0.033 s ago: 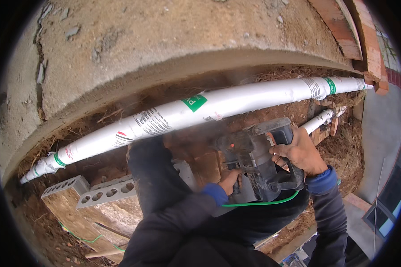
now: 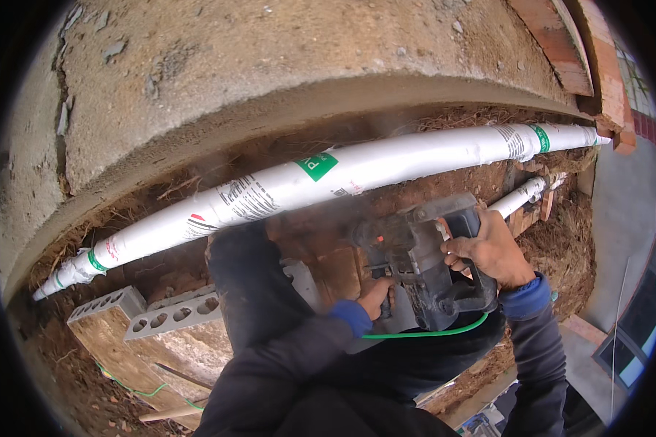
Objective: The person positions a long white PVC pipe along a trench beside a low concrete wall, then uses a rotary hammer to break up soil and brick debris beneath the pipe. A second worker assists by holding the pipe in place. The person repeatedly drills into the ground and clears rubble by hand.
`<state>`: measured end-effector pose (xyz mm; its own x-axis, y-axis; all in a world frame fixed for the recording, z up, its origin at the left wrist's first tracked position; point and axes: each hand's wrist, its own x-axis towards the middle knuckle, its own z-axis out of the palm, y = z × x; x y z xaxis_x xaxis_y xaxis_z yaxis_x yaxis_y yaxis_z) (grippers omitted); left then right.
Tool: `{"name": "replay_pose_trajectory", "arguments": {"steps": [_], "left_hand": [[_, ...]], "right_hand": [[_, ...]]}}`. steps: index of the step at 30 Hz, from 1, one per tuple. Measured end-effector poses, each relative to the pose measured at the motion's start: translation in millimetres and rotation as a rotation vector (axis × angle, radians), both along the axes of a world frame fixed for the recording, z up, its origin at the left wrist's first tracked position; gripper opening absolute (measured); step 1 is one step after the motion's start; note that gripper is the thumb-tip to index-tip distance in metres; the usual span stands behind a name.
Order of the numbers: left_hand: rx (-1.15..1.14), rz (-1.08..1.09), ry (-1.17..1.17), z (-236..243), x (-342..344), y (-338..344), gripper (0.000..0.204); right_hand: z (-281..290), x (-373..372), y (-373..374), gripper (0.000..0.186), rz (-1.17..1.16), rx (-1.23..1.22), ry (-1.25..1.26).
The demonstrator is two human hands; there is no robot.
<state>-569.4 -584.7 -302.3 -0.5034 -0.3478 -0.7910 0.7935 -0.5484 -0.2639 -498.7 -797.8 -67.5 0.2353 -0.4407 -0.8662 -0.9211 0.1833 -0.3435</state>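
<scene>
A dark, dusty rotary hammer (image 2: 419, 266) lies across the middle of the view, its front end toward the left over brownish masonry or soil. My right hand (image 2: 492, 251) is wrapped round its rear handle. Lower down, my left hand (image 2: 375, 297) is closed on the side handle. A green power cord (image 2: 444, 332) curves from the tool's rear under it to the left. The bit's tip is blurred in a dusty haze, so I cannot tell what it touches. My dark-trousered knee (image 2: 251, 269) is bent beside the work spot.
A long white plastic-wrapped pipe (image 2: 408, 160) runs across beyond the tool, below a concrete slab edge (image 2: 284, 102). Hollow blocks (image 2: 178, 315) stand at left. A shorter white pipe (image 2: 517, 197) lies at right, near timber boards (image 2: 601, 73). A wooden handle (image 2: 171, 413) lies at lower left.
</scene>
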Motion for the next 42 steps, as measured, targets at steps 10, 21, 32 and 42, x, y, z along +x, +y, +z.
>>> {"name": "replay_pose_trajectory", "arguments": {"steps": [10, 21, 32, 42], "left_hand": [[-0.163, -0.125, -0.374, 9.8, -5.9, -0.1, 0.014], [-0.347, 0.265, -0.964, 7.3, 146.0, 15.4, 0.027], [-0.519, -0.431, -0.288, -80.2, -58.1, 10.8, 0.034], [-0.137, -0.058, -0.096, -72.0, -71.3, -54.6, 0.023]], "right_hand": [[38.4, -84.3, 55.0, 0.021, -0.309, -0.192, -0.057], [-20.2, -186.7, 127.9, 0.027, -0.750, -0.433, -0.364], [-13.5, -192.8, 80.4, 0.035, -0.496, -0.235, -0.221], [-49.5, -77.6, -62.4, 0.018, -0.193, -0.048, 0.071]]}}
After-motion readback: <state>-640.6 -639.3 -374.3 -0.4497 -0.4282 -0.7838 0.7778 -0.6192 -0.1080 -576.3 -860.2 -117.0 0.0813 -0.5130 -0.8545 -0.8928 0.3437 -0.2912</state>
